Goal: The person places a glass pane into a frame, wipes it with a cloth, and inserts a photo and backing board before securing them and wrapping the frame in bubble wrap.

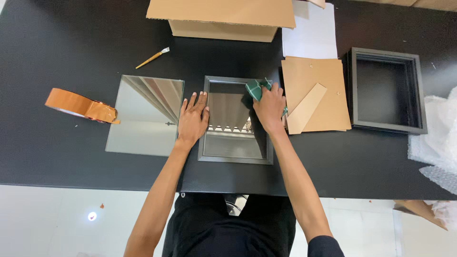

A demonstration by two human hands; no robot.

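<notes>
A grey picture frame with glass (235, 151) lies flat on the black table (71, 157) in front of me. My left hand (193, 119) rests flat, fingers spread, on the frame's left edge. My right hand (270, 108) presses a green checked cloth (256, 88) onto the glass near the frame's upper right corner. A loose mirror pane (143, 116) lies just left of the frame.
An orange tape roll (78, 104) sits at the left, a small paintbrush (152, 57) behind the mirror. A cardboard box (221, 19) stands at the back. Brown backing boards (316, 95), white paper (312, 33), a black frame (385, 90) and bubble wrap (435, 143) lie right.
</notes>
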